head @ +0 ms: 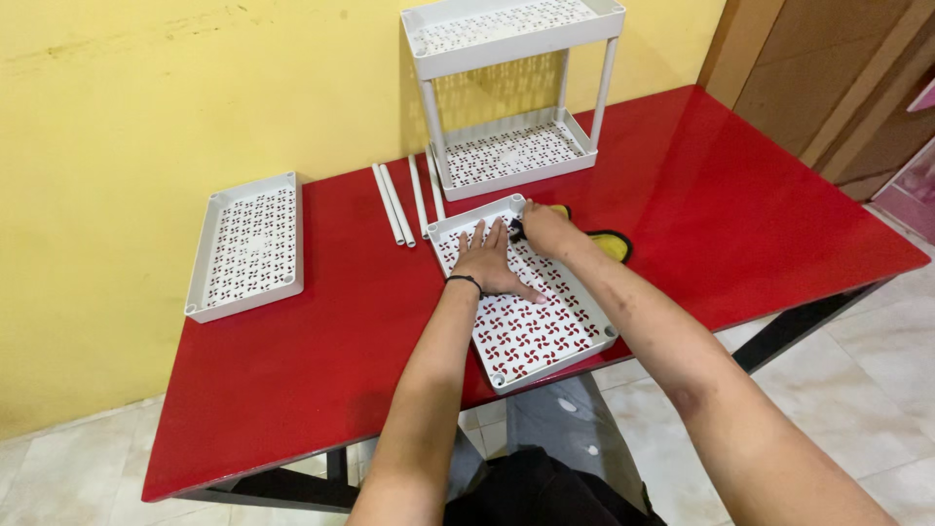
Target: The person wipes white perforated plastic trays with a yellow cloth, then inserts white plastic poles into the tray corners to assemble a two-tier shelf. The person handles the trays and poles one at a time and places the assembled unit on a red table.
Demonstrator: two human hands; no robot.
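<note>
A white perforated plastic tray (545, 343) lies on the red table (321, 321) in front of me. My left hand (490, 261) rests flat on the tray's far half, fingers spread. At the tray's far right corner my right hand (543, 226) is closed around a small dark object (516, 230). Its exact kind is unclear.
A two-tier white shelf rack (511, 88) stands at the back against the yellow wall. Several loose white tubes (394, 205) lie left of it. Another white tray (248, 244) lies at the table's left. A yellow and black object (612, 244) lies behind my right hand.
</note>
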